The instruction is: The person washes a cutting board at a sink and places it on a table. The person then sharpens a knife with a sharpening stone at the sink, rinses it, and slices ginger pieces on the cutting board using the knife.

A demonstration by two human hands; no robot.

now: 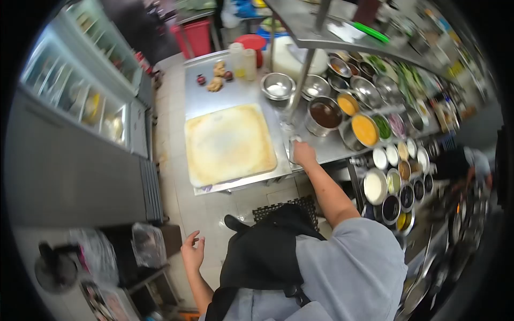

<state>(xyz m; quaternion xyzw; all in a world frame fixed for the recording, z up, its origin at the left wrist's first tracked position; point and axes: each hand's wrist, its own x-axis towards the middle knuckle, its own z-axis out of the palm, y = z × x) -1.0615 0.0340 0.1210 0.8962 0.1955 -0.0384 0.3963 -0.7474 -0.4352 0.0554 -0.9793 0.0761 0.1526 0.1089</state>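
My right hand is closed at the front edge of the steel counter, by the shelf post. Its fingers are on a small, pale, shiny thing that I cannot make out. To its left lies a thick, stained white cutting board. A steel pot of dark brown sauce stands just beyond the hand, and a pot of orange liquid is to the right. Low on the left, away from the counter, my left hand hangs in the air with its fingers apart and nothing in it.
Ginger, red onions and squeeze bottles are behind the board. Steel bowls stand beneath a raised metal shelf. Glass-door fridges line the left. Another person is at the far right.
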